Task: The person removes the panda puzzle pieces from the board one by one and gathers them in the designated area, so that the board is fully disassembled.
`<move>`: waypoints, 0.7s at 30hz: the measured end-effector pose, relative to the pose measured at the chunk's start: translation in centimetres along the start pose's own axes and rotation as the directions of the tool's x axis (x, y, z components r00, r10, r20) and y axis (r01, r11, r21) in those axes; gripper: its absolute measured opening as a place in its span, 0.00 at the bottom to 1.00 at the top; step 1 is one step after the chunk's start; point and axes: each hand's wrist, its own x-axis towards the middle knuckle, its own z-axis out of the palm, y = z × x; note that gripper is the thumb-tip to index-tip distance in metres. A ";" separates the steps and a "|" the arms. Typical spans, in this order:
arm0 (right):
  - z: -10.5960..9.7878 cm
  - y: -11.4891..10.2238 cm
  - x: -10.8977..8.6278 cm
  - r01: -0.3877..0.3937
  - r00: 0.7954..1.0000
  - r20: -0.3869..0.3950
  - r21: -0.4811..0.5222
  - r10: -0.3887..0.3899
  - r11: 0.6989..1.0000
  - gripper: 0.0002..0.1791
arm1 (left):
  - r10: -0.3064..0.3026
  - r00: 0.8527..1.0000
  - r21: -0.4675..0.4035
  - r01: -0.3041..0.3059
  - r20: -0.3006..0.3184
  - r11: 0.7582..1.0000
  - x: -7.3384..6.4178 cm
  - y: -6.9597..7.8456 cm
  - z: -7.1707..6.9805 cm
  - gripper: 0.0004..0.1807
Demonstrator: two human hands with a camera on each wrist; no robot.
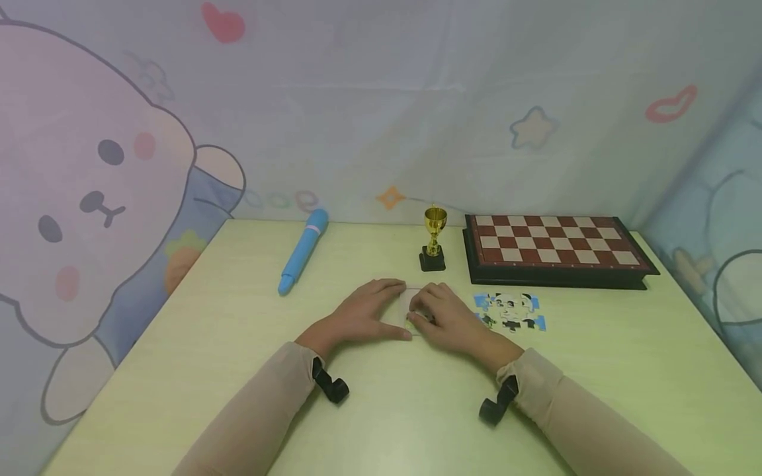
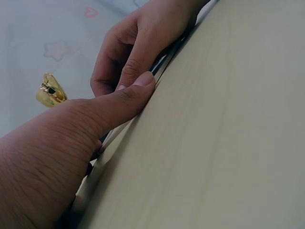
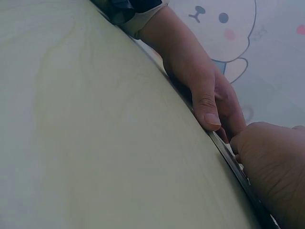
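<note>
A small flat pale puzzle tray [image 1: 405, 301] lies on the table between the two hands. My left hand [image 1: 360, 314] holds it from the left, thumb along the near edge and fingers at the far edge. My right hand [image 1: 455, 324] bends over the tray's right part, its fingertips pinching a small puzzle piece [image 1: 409, 324] with some green on it, mostly hidden by the fingers. Just right of this hand lie several joined or close-set puzzle pieces [image 1: 510, 309] with a panda picture on blue. Both wrist views show the hands side by side, low over the tabletop.
Behind the hands a gold trophy cup [image 1: 434, 228] stands on a black base. At the back right lies a chessboard box [image 1: 553, 241] with red and white squares. A blue capped pen-shaped stick [image 1: 303, 251] lies at the back left. A printed cloth [image 1: 357, 99] hangs behind the table.
</note>
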 end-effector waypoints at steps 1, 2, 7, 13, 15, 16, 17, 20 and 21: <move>0.0 0.0 0.0 0.001 1.000 -0.001 0.002 -0.001 1.000 0.07 | -0.001 1.000 -0.001 0.001 0.001 1.000 0.0 0.0 0.0 0.58; 0.0 0.0 0.0 -0.003 1.000 0.000 0.003 0.003 1.000 0.07 | 0.000 1.000 0.000 0.000 0.002 1.000 0.0 0.0 0.0 0.57; 0.0 0.0 0.0 -0.044 0.999 0.012 0.014 0.044 0.999 0.06 | -0.005 1.000 0.005 0.005 0.005 1.000 -0.1 0.1 0.1 0.58; 0.0 -0.1 -0.1 -0.043 0.999 0.016 0.027 0.042 0.999 0.05 | -0.001 1.000 0.006 0.001 -0.001 1.000 -0.1 0.0 0.2 0.58; 0.0 -0.1 -0.1 -0.049 0.999 0.018 0.030 0.048 0.998 0.05 | 0.000 1.000 0.007 0.000 0.001 1.000 -0.1 0.0 0.1 0.58; 0.0 -0.1 -0.1 -0.050 0.999 0.019 0.030 0.049 0.998 0.05 | 0.001 1.000 0.006 -0.001 0.000 1.000 -0.1 0.1 0.1 0.58; 0.0 -0.1 0.0 -0.050 0.999 0.019 0.032 0.050 0.998 0.05 | 0.002 1.000 0.008 -0.002 0.000 1.000 -0.1 0.1 0.1 0.58; 0.0 -0.1 0.0 -0.049 0.999 0.013 0.034 0.048 0.998 0.06 | 0.003 1.000 0.010 -0.003 -0.005 1.000 0.0 0.1 -0.1 0.58; -0.1 -0.1 0.0 -0.050 0.999 0.011 0.034 0.049 0.998 0.06 | 0.003 1.000 0.011 -0.003 -0.006 1.000 0.0 0.1 -0.1 0.58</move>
